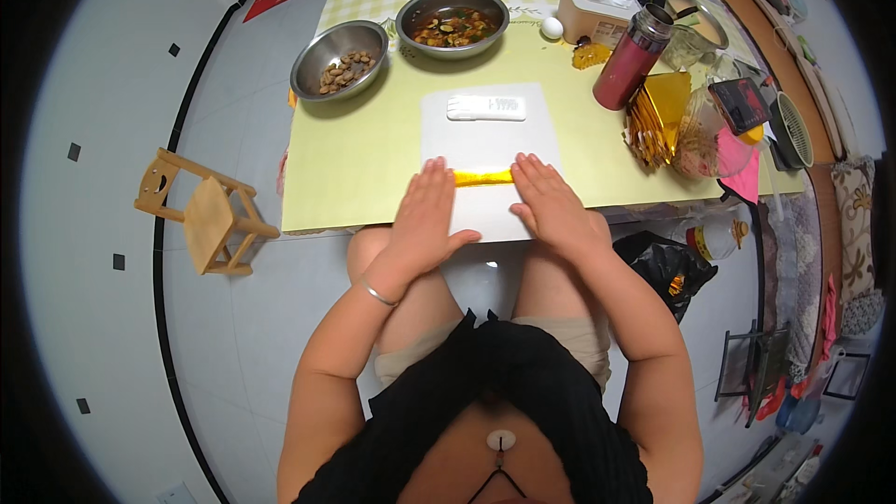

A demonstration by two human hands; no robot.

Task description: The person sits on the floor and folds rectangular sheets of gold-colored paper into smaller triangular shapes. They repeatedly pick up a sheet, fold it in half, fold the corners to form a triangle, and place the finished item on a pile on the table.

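Black cloth of the wearer's top (345,457) comes nearest my camera. Beyond it, I see the left hand (425,210) and right hand (553,205) flat and apart, fingers at opposite ends of a gold foil strip (483,178). Its long axis runs crosswise between them; neither hand looks nearer. White sheet (490,142) stretches past the fingertips to a white oblong case (485,108); yellow tablecloth (355,163) spreads outward of both hands, its near edge by the wrists.
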